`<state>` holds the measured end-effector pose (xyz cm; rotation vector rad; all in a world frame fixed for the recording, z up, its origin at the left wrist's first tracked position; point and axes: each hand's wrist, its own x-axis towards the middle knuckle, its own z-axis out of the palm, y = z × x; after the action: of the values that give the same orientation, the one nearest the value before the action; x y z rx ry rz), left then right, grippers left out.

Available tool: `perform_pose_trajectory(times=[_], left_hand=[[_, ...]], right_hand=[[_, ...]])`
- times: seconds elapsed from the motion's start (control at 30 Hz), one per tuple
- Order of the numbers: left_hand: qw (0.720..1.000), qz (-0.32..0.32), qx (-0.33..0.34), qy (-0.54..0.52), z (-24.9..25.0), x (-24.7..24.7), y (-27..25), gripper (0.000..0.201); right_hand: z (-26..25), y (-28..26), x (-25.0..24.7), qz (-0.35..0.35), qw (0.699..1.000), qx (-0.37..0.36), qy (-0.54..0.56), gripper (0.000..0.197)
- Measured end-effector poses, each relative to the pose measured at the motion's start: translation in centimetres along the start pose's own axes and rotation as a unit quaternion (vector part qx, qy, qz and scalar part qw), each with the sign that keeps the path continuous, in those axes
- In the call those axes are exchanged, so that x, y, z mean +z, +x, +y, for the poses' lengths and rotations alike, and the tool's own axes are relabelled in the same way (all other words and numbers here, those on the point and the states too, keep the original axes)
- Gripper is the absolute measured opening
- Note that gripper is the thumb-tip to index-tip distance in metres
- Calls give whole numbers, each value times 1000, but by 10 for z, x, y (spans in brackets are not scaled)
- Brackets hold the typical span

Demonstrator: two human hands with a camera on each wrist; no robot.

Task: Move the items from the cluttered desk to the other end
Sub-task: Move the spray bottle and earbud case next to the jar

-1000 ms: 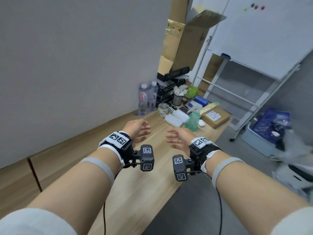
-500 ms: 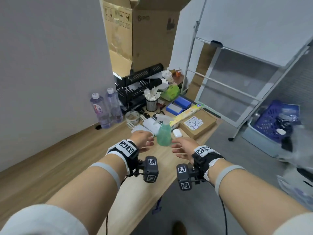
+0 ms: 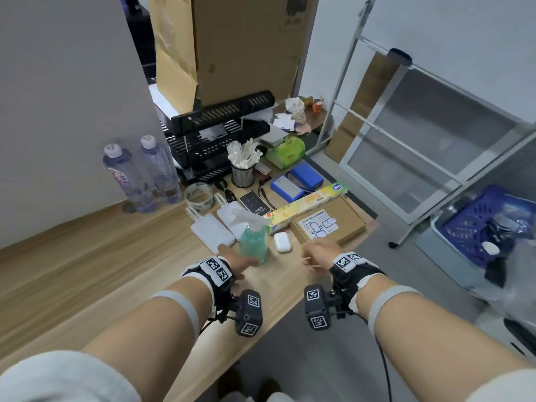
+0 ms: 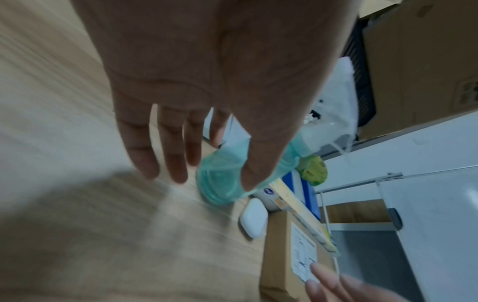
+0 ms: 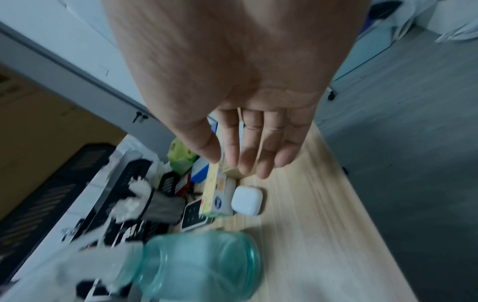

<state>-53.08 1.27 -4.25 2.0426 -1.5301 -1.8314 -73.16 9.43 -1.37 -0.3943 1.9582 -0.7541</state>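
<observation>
At the table's (image 3: pixel 121 256) cluttered far end, the translucent green plastic spray bottle (image 3: pixel 253 242) stands upright. Left hand (image 3: pixel 236 261) reaches it, fingers (image 4: pixel 178 155) spread, gripping nothing; right hand (image 3: pixel 317 255) hovers, likewise spread. Step: approach. Next: close around the bottle, lift.
</observation>
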Motion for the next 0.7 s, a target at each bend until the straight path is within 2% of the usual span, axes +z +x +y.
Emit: perform_pose_trajectory(times=[0.1,0.2,0.3,0.37,0.47,0.6,0.7], left_hand=[[992,73,96,40,1,-6,26,97],[982,92,163,35,4,-2,36,107],[982,69,176,11,5,6,40,107],[984,62,169,12,5,14,44,100],[984,100,149,13,-1,24,55,114],[982,135,135,4,-1,30,46,101],[980,154,123,6,-5,29,33,72]], right_hand=[[-6,16,20,-28,997,-42,-64,18],[-8,38,37,-40,981,-80,-172,43],[-10,54,49,-43,932,-134,-333,48],[-10,70,57,-43,901,-149,-406,52],[-7,89,65,-56,852,-151,-497,58],[-8,102,65,-79,819,-167,-543,72],[-10,101,71,-132,801,-146,-566,73]])
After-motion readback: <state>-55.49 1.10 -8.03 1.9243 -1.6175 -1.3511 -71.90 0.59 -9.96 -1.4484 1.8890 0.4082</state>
